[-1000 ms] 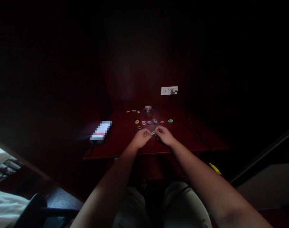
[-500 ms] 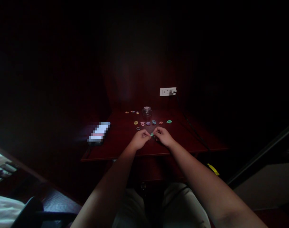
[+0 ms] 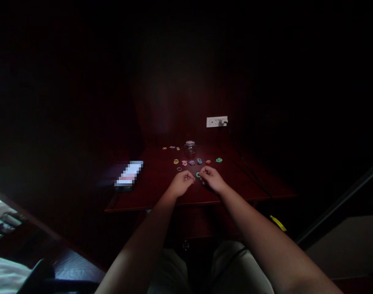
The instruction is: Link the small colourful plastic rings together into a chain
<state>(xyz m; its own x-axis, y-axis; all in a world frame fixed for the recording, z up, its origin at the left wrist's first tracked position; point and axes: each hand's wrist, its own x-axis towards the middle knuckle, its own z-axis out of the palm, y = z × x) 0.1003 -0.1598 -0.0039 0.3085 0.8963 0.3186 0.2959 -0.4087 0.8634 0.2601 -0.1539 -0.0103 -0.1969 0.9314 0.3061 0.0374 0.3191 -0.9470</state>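
My right hand (image 3: 211, 178) pinches a small green elastic band (image 3: 198, 174), which hangs in a loop off the fingertips on their left side. Just across from it, my left hand (image 3: 182, 182) has its fingers curled together, with nothing visible in them and a narrow gap to the band. Beyond the hands lies a row of small elastic-band piles: yellow (image 3: 175, 161), pink (image 3: 184, 163), purple (image 3: 191, 162), blue (image 3: 199, 161), orange-red (image 3: 208, 162) and green (image 3: 219, 160). A single greyish band (image 3: 179, 169) rests near my left hand.
A lidded clear jar (image 3: 190, 148) stands behind the row. Several mixed bands (image 3: 172, 147) lie at the back left of the dark red table (image 3: 155, 192). A phone (image 3: 129, 174) sits at the left edge. A wall socket (image 3: 217, 121) holds a plug with a cable running down right.
The green band, stretched between both hands before, now hangs as a loop from my right hand only. My left hand has come off it. The whole view has shifted slightly.
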